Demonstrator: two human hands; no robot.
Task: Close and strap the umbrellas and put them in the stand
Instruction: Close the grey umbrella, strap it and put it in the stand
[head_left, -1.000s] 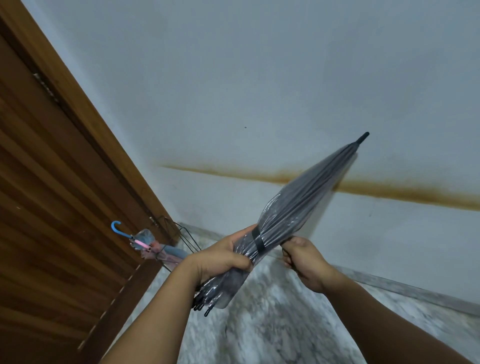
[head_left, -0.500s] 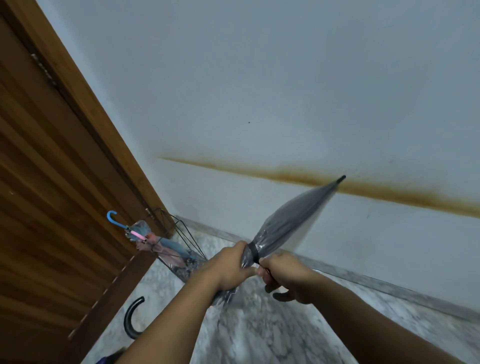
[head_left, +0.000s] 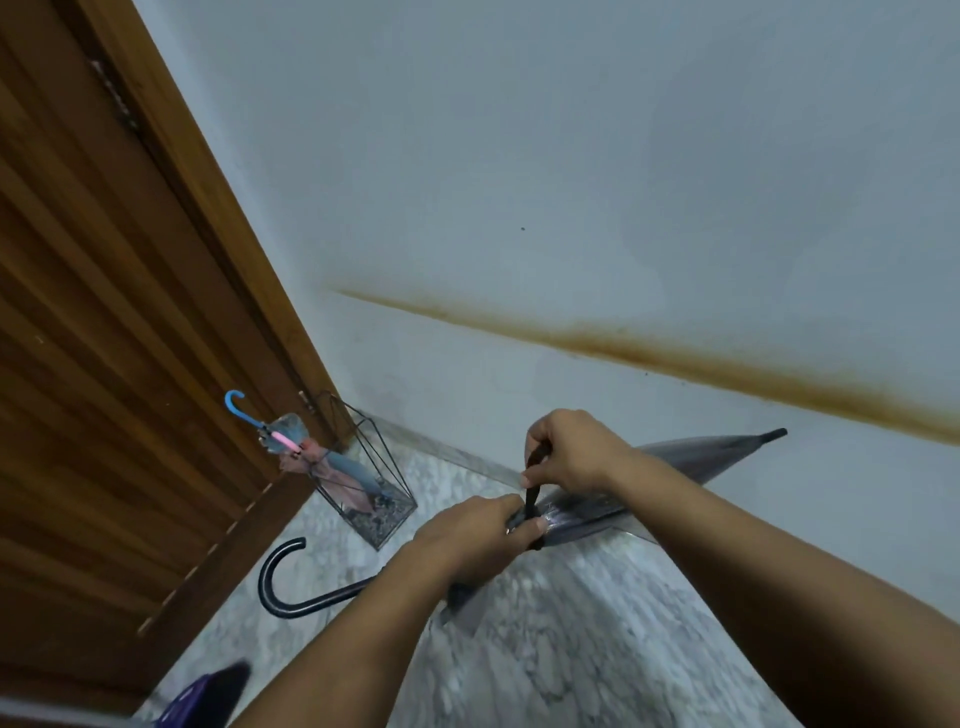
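Two umbrellas (head_left: 332, 467) in wire stand (head_left: 363, 467), left hand (head_left: 467, 540) gripping grey umbrella (head_left: 691, 457), right hand (head_left: 566, 452) pinching its strap (head_left: 531, 491).

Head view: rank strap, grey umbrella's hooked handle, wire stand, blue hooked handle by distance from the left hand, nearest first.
1. Strap: at the left hand's fingertips, pinched from above by the right hand.
2. Grey umbrella's hooked handle: lower left of the hand, over the floor.
3. Wire stand: farther left, by the door.
4. Blue hooked handle: sticking out of the stand's top, farthest left.
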